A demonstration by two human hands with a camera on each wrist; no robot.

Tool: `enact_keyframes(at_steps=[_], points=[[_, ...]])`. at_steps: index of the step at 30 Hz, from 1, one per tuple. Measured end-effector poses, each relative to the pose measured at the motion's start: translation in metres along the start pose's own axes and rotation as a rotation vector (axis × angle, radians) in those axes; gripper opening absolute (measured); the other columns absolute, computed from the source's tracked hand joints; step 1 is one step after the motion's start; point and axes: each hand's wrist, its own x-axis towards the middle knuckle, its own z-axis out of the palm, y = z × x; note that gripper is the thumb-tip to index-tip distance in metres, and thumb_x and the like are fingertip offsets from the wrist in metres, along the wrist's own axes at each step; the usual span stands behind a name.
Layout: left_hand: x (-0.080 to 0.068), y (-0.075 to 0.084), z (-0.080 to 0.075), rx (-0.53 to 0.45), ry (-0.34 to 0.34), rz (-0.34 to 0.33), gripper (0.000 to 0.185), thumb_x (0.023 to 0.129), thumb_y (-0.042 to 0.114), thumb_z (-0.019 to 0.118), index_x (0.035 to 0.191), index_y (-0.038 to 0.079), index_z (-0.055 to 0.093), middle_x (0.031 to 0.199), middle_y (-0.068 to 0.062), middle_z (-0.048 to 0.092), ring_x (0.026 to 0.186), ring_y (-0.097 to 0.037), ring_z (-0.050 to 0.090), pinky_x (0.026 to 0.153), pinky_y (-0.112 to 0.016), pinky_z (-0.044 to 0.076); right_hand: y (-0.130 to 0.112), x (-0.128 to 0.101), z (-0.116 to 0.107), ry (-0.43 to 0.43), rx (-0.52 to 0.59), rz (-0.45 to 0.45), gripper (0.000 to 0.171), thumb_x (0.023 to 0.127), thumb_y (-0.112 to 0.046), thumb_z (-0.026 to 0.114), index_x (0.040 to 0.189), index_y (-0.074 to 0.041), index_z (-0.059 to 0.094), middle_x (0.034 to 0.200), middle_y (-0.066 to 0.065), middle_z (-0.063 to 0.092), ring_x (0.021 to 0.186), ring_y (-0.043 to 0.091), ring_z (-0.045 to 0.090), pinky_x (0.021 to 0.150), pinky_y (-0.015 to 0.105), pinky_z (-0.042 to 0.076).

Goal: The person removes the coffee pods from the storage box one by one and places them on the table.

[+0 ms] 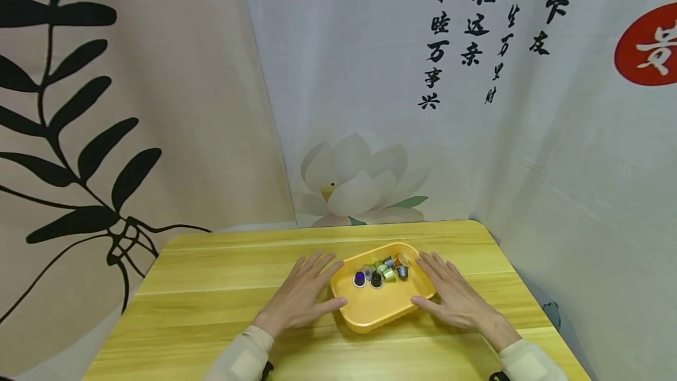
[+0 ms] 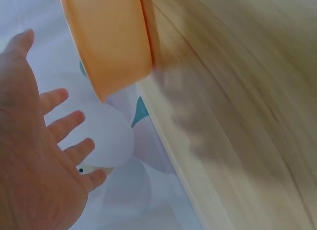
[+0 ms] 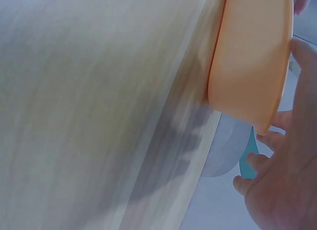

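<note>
1. Head view: backdrop cloth [image 1: 529, 104] carries black brush calligraphy and a red seal at the right, cut off by the frame; too small to read reliably.
2. One yellow tray [image 1: 370, 310] near the tabletop's [image 1: 211, 287] far edge, holding roughly eight coffee capsules [image 1: 382, 273]; exact count unclear.
3. Left hand [image 1: 301, 298] and right hand [image 1: 455, 296] lie flat, fingers straight, flanking the tray, thumbs at its rim.
4. Wrist views blurred; capsules hidden.
</note>
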Motion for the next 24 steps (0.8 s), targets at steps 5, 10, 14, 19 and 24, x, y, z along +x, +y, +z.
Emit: enact_keyframes(at_steps=[5, 10, 14, 19, 24], points=[[0.007, 0.004, 0.002, -0.030, -0.009, 0.018, 0.082, 0.111, 0.071, 0.056, 0.174, 0.020, 0.045, 0.183, -0.011, 0.041, 0.172, -0.048, 0.032, 0.139, -0.077, 0.020, 0.001, -0.001, 0.002, -0.009, 0.010, 0.007, 0.094, 0.107, -0.063, 0.068, 0.178, -0.010, 0.034, 0.188, 0.012, 0.028, 0.174, 0.045, 0.026, 0.142, 0.064, 0.017], [0.014, 0.006, 0.005, -0.037, -0.021, 0.032, 0.080, 0.112, 0.069, 0.056, 0.173, 0.018, 0.047, 0.180, -0.012, 0.046, 0.172, -0.046, 0.034, 0.139, -0.076, 0.021, 0.000, 0.000, 0.002, -0.011, 0.009, 0.002, 0.095, 0.108, -0.061, 0.068, 0.178, -0.008, 0.033, 0.187, 0.014, 0.030, 0.173, 0.046, 0.028, 0.140, 0.068, 0.020], [0.020, 0.008, 0.005, -0.040, -0.038, 0.047, 0.078, 0.112, 0.068, 0.056, 0.172, 0.018, 0.049, 0.179, -0.012, 0.048, 0.171, -0.045, 0.035, 0.139, -0.074, 0.023, -0.002, 0.000, 0.001, -0.013, -0.001, -0.002, 0.096, 0.108, -0.061, 0.068, 0.177, -0.006, 0.032, 0.187, 0.015, 0.030, 0.173, 0.046, 0.029, 0.138, 0.074, 0.023], [0.029, 0.012, 0.006, -0.044, -0.046, 0.069, 0.074, 0.112, 0.065, 0.058, 0.171, 0.020, 0.051, 0.176, -0.009, 0.052, 0.170, -0.044, 0.038, 0.138, -0.075, 0.027, -0.002, 0.000, 0.002, -0.015, -0.017, -0.002, 0.096, 0.108, -0.062, 0.067, 0.177, -0.005, 0.032, 0.187, 0.014, 0.029, 0.173, 0.046, 0.030, 0.138, 0.073, 0.024], [0.039, 0.018, 0.004, -0.033, -0.052, 0.112, 0.065, 0.113, 0.056, 0.063, 0.167, 0.021, 0.055, 0.172, -0.009, 0.057, 0.168, -0.044, 0.042, 0.136, -0.076, 0.031, -0.002, -0.001, 0.002, -0.007, -0.014, -0.005, 0.096, 0.108, -0.061, 0.068, 0.177, -0.004, 0.033, 0.187, 0.016, 0.030, 0.172, 0.047, 0.031, 0.137, 0.075, 0.025]])
